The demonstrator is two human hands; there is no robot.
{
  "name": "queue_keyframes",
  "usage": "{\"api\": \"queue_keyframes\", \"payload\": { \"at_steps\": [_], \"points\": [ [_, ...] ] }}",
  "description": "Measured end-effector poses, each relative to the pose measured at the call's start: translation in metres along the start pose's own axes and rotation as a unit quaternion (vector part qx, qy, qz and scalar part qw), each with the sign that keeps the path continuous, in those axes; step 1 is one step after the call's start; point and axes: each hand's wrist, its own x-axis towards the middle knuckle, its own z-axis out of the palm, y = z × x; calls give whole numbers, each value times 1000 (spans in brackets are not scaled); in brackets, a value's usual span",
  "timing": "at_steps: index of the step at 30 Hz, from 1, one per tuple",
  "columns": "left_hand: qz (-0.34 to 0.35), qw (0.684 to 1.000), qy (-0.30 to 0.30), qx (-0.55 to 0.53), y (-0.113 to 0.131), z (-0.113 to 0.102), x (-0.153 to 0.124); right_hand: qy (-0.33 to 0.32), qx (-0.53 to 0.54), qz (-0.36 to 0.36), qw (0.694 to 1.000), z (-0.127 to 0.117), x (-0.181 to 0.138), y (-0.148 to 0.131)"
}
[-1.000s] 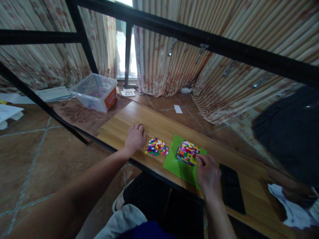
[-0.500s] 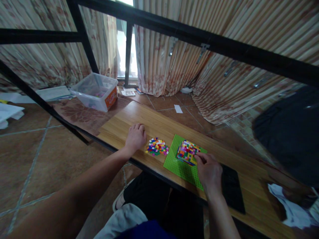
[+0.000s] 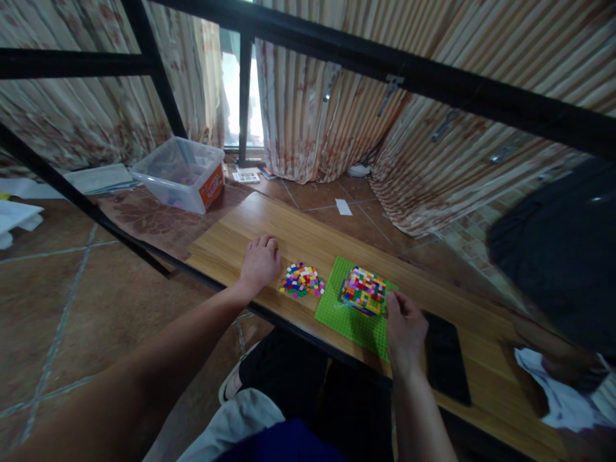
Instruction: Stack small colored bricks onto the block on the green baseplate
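My left hand [image 3: 261,262] rests on the wooden table [image 3: 289,228] with its fingers curled under, just left of a small pile of loose coloured bricks [image 3: 302,281]. A square multicoloured brick block [image 3: 364,290] stands on a green baseplate [image 3: 344,317]. My right hand [image 3: 405,326] lies on the baseplate's right part. Its thumb and fingers are pinched together at the block's right edge, and what they hold, if anything, is hidden.
A black flat device [image 3: 445,356] lies right of the baseplate. A clear plastic box [image 3: 180,173] with an orange label and papers [image 3: 99,178] sit on the tiled floor beyond. Black frame bars [image 3: 433,83] cross overhead. Dark fabric [image 3: 558,256] and a white cloth [image 3: 553,391] are at right.
My right hand has slid from the top of the block to its right edge. My left hand has stayed beside the loose bricks.
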Motion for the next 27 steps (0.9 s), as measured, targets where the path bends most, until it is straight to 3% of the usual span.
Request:
{"api": "queue_keyframes", "payload": {
  "at_steps": [27],
  "points": [
    [5, 1000, 0, -5, 0, -3, 2, 4, 80, 19, 997, 23, -2, 21]
  ]
}}
